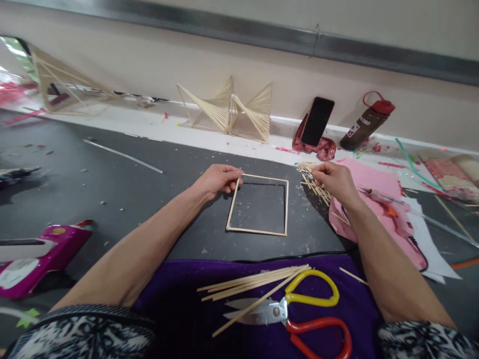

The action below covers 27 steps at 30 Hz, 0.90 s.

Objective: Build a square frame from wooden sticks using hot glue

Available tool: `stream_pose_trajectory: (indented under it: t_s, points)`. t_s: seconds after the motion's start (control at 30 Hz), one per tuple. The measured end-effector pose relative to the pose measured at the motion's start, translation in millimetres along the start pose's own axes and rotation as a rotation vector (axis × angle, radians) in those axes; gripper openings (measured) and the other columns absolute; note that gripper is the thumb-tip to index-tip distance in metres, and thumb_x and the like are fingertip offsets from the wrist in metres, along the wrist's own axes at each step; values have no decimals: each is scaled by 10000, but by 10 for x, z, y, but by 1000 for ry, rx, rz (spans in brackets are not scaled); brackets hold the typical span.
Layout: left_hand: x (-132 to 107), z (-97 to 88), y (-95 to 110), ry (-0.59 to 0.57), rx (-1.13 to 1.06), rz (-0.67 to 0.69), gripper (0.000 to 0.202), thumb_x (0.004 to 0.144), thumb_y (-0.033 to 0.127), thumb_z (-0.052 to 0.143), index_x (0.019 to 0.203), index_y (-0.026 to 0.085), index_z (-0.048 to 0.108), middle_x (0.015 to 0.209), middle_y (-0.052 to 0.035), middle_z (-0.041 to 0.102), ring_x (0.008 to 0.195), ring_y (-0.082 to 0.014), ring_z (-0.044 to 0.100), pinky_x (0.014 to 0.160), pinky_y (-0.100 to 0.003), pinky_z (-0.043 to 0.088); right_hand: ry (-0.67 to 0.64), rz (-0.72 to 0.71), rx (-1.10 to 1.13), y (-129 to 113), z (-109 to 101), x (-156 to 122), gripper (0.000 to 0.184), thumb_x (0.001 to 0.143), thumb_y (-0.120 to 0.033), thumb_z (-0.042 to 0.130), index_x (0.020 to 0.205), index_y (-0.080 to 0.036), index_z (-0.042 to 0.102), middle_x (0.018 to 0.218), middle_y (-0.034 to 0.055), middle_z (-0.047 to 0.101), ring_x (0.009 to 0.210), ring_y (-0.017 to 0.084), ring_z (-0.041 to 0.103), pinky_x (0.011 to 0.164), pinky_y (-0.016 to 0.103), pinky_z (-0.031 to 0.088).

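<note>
A square frame of thin wooden sticks [286,207] lies flat on the dark floor in front of me. My left hand [219,179] pinches its top left corner with closed fingers. My right hand [335,180] reaches to the right of the frame, fingers closed on a short stick from a small heap of cut sticks [316,187]. Long wooden sticks [254,284] rest on the purple cloth [179,319] over my lap, beside scissors [299,311] with one yellow and one red handle.
A stick sculpture [232,112] stands against the wall, another [63,87] at far left. A phone [317,121] leans up beside a lying bottle [366,122]. Pink paper [370,182] and a glue gun [389,209] lie right. A magenta object [41,259] sits left.
</note>
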<state>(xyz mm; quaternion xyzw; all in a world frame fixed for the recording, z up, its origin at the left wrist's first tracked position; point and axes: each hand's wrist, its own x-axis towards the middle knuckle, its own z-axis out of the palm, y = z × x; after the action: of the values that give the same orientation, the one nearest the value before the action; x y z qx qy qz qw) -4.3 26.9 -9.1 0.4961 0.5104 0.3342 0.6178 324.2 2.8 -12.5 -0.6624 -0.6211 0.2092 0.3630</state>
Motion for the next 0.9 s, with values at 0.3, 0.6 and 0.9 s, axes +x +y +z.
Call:
stream_pose_trajectory:
  t_s: [0.3, 0.6, 0.9]
  points:
    - [-30, 26, 7, 37, 123, 40, 207, 751, 186, 644, 936, 93, 657, 722, -79, 672, 464, -71, 538, 387, -173, 396, 71, 71, 53, -19, -41, -32, 294, 726, -452, 588, 612, -183, 556, 434, -59, 492, 393, 91, 436, 434, 218, 338]
    - [-54, 23, -34, 70, 280, 103, 233, 731, 208, 641, 952, 142, 674, 648, -43, 635, 484, -95, 549, 393, -181, 387, 104, 57, 89, 9, -28, -23, 206, 680, -327, 635, 831, -191, 670, 629, -26, 613, 481, 106, 522, 463, 217, 357]
    - [-235, 110, 229, 89, 452, 221, 257, 749, 272, 614, 967, 157, 685, 726, -64, 662, 572, -123, 585, 434, -194, 399, 88, 108, 298, -127, -139, -46, 243, 736, -405, 630, 635, -187, 596, 484, -35, 496, 386, 75, 370, 375, 213, 258]
